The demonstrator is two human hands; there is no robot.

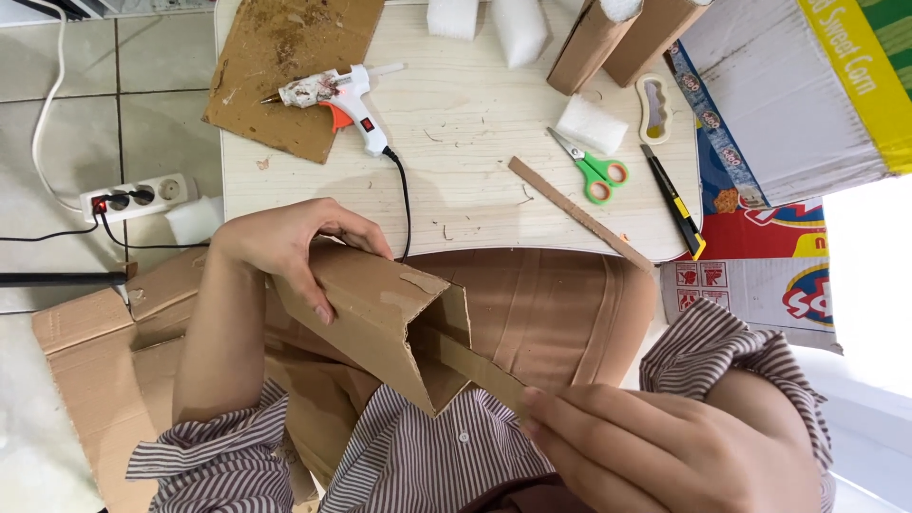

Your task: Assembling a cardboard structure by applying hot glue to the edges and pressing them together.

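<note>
Cardboard piece [380,313] — both hands | glue gun [342,100], scissors [591,169] beyond

A pale wooden desk [475,123] stands on a grey tiled floor [142,57]. A white power strip [133,197] lies on the tiles at left. Bright daylight washes in from the right.

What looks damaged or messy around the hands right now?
The folded cardboard piece held by the left hand has its top paper layer torn near the edge. Small scraps litter the table around the glue gun.
</note>
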